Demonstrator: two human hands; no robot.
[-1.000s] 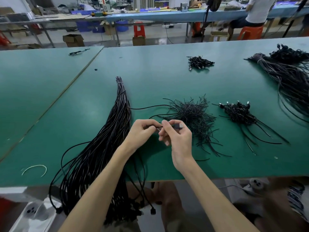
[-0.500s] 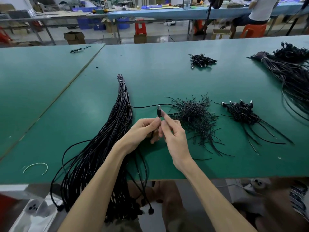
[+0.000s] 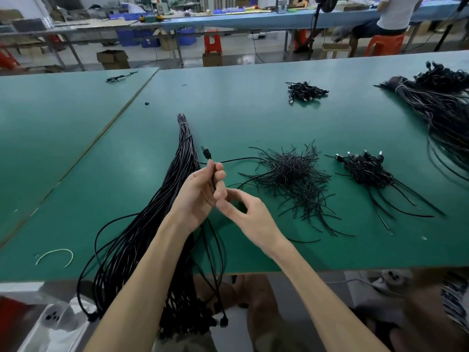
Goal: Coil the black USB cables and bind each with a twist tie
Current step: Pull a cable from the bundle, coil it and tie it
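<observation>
USB cable [image 3: 207, 154] points plug-first toward 11 o'clock from the pinching left hand [image 3: 199, 196]. Right hand [image 3: 245, 212] curls at 4 o'clock, grip unclear.

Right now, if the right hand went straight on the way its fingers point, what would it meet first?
The left hand, which holds a cable. The right hand points up-left at its fingers and seems to touch them, though depth is unclear.
</observation>
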